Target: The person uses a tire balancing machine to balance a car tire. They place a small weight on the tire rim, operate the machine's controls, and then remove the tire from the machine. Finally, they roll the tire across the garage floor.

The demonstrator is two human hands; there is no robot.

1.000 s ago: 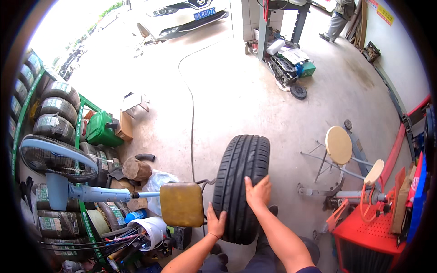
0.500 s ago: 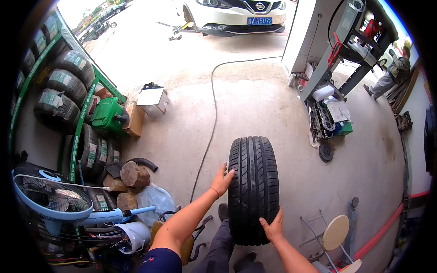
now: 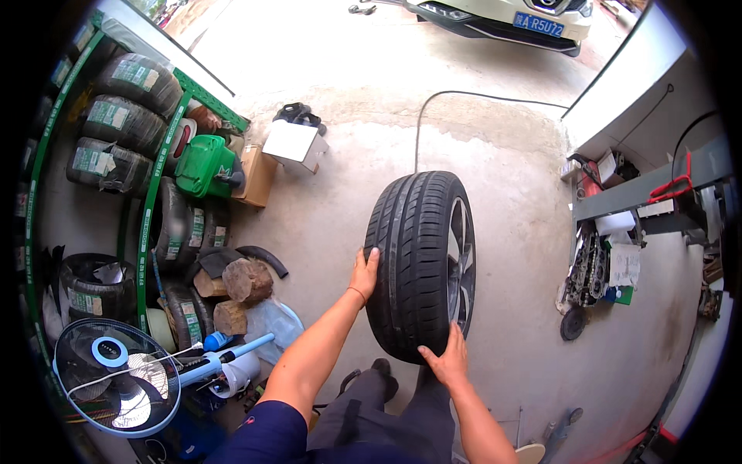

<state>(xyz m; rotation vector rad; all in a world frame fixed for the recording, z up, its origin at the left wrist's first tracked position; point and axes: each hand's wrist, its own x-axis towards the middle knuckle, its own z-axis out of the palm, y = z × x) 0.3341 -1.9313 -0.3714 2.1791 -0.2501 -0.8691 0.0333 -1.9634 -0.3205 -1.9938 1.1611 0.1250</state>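
A car wheel (image 3: 411,259) stands upright on its black tread in front of me, slightly tilted. Its silver and black spoked rim (image 3: 461,263) shows on the right side. My left hand (image 3: 363,274) presses against the tyre's left shoulder, fingers pointing away from me. At the near right edge, my right hand (image 3: 448,357) holds the tyre, thumb on the tread and fingers over the sidewall. Between them the two hands hold the wheel. The undersides of my fingers are hidden, as is the wheel's contact with the floor.
Left, a green rack (image 3: 147,232) holds wrapped tyres (image 3: 124,120). Near it are a green bin (image 3: 205,166), a cardboard box (image 3: 256,176), a white stool (image 3: 294,147), wood logs (image 3: 247,280) and a blue fan (image 3: 116,379). A hose (image 3: 464,93) crosses the floor. Engine parts (image 3: 587,271) lie right; a white car (image 3: 495,23) stands ahead.
The wheel has turned and leaned, so its spoked rim now shows on the right. Both hands have stayed on it and moved with it. My view has swung, shifting the surroundings.
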